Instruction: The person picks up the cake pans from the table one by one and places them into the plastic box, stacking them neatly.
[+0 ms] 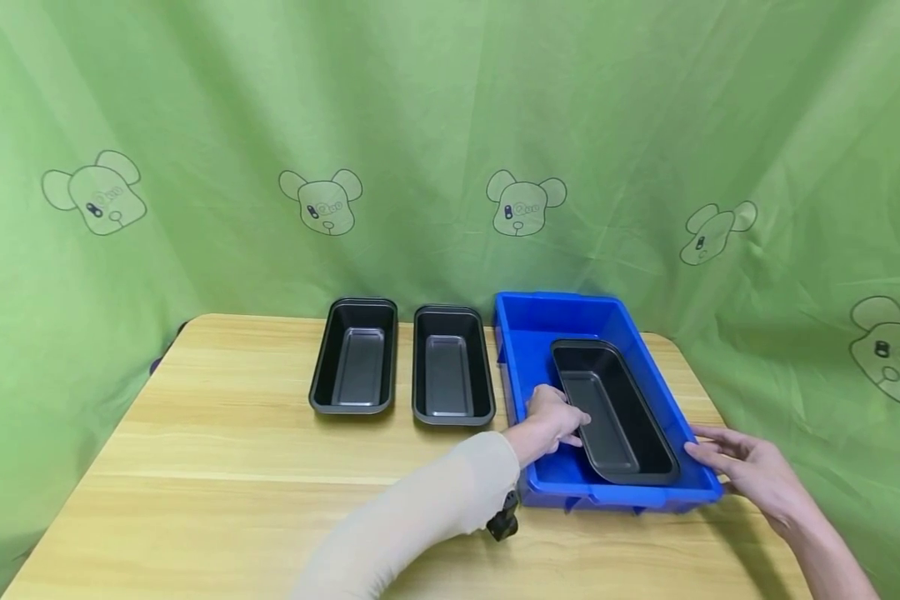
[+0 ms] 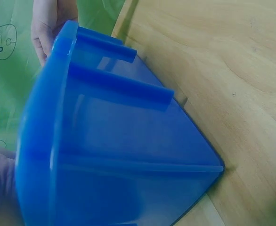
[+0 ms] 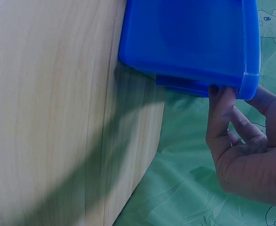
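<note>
A black loaf pan [image 1: 611, 412] lies at a slant inside a blue plastic bin [image 1: 528, 350]. My left hand [image 1: 551, 421] reaches over the bin's left wall and pinches the pan's left rim, its thumb inside the pan. In the left wrist view the bin's outer wall [image 2: 114, 127] hides most of that hand [image 2: 0, 183]. At the bin's front right corner, my right hand [image 1: 757, 475] grips the rim. From the right wrist view, a finger of this hand [image 3: 246, 146] bends up under the bin's edge [image 3: 248, 56].
Two more black loaf pans, a left one [image 1: 361, 358] and a right one [image 1: 452, 367], stand side by side left of the bin. All rest on a wooden table [image 1: 232, 467]. Green curtains [image 1: 420, 100] hang behind and on both sides.
</note>
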Action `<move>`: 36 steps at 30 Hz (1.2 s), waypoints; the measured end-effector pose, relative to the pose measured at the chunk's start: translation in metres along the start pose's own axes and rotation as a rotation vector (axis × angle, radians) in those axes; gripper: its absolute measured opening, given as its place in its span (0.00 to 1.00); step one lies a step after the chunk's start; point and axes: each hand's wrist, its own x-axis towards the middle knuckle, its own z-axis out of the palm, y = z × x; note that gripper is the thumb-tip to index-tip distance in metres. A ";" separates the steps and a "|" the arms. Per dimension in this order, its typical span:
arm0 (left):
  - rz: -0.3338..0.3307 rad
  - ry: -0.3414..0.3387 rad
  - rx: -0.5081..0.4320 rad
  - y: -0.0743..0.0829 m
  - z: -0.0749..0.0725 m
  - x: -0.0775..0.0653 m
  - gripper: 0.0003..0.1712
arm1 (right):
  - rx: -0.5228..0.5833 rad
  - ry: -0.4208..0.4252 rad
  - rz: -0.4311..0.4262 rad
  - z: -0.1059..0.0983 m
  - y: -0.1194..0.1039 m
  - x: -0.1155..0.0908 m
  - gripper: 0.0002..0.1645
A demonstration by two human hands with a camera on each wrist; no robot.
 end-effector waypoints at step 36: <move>0.143 -0.206 0.053 0.041 -0.094 -0.004 0.21 | -0.014 -0.006 0.020 -0.001 -0.001 0.000 0.39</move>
